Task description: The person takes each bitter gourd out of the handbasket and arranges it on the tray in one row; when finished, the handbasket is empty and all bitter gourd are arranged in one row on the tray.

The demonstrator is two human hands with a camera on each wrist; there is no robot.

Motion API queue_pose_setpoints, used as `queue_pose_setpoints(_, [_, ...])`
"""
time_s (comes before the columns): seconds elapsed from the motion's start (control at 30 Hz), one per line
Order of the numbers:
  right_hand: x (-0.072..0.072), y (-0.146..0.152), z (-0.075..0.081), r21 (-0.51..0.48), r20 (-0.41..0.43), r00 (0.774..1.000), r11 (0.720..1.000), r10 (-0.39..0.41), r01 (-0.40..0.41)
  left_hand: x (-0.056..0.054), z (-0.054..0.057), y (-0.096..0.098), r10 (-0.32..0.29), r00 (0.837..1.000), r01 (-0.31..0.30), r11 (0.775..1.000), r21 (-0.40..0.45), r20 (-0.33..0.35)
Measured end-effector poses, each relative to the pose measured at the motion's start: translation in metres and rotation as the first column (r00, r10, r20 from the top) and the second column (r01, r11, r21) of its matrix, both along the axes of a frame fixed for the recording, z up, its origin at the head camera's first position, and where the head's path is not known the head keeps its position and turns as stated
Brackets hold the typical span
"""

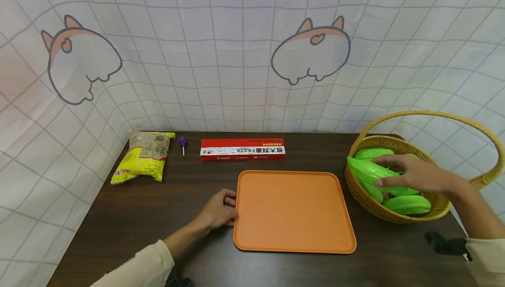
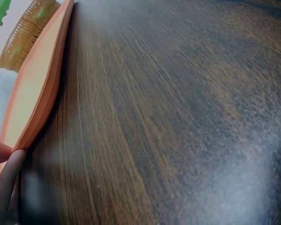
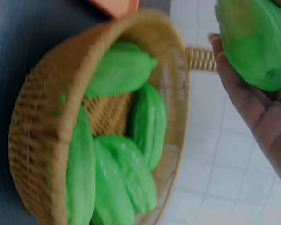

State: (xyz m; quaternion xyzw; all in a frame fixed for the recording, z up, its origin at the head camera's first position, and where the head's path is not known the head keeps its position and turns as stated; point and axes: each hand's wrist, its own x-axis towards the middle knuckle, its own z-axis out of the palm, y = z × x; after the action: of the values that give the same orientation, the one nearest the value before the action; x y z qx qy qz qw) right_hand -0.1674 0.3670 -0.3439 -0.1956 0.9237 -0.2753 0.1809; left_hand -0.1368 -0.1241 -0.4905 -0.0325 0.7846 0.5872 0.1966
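An orange tray (image 1: 293, 212) is laid flat on the dark brown wooden counter (image 1: 189, 186), and nothing is held inside its low rim. The left edge of the tray is pinched by the left hand (image 1: 218, 210); in the left wrist view, one finger is seen over the rim and another against its outer side.

To the right of the tray, a green ridged gourd (image 1: 368, 171) is held by the right hand (image 1: 414, 173), with the fingers and thumb bent around it. This gourd is held up over the woven basket (image 3: 42, 122), which is set just beside the tray's right edge. In the right wrist view, a gap is seen between the held gourd and the other green gourds (image 3: 124, 70), which are piled inside the basket. A tall curved handle (image 1: 430, 114) is joined to the basket.

Behind the tray, a red and white pasta box (image 1: 242, 150) is laid on its side, with the word PASTA printed on it. Farther to the left, behind the tray, a purple lollipop (image 1: 183, 141) is laid with its white stick pointed toward the front. Left of that, and well apart from the tray, a yellow bag (image 1: 142, 155) is seen. Behind everything, a white sheet (image 1: 244, 81) with gray squares is hung, and two round dog pictures (image 1: 311, 54) are printed on it.
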Motion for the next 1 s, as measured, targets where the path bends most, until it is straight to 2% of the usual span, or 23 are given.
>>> queue_pose_setpoints(0.13, [0.006, -0.02, 0.002, -0.029, 0.001, 1.0, 0.999, 0.024, -0.024, 0.0, 0.001, 0.001, 0.005, 1.0, -0.005, 1.0, -0.009, 0.003])
queue_pose_setpoints(0.3, [0.011, -0.044, 0.001, -0.107, 0.082, 0.995, 0.993, 0.052, -0.043, -0.001, 0.002, 0.002, 0.009, 1.0, -0.009, 1.0, -0.024, 0.003])
queue_pose_setpoints(0.53, [0.008, -0.072, -0.017, -0.067, 0.031, 0.994, 0.993, 0.103, -0.101, -0.001, -0.001, 0.002, 0.014, 1.0, -0.015, 0.999, -0.035, -0.021])
queue_pose_setpoints(0.8, [-0.001, -0.098, -0.036, -0.127, 0.023, 0.984, 0.977, 0.174, -0.17, 0.0, -0.001, 0.001, 0.013, 1.0, -0.013, 0.999, -0.036, -0.017])
queue_pose_setpoints(1.0, [-0.006, -0.118, -0.05, -0.257, 0.141, 0.969, 0.953, 0.2, -0.16, -0.001, 0.0, 0.001, 0.013, 1.0, -0.013, 1.0, -0.027, -0.018])
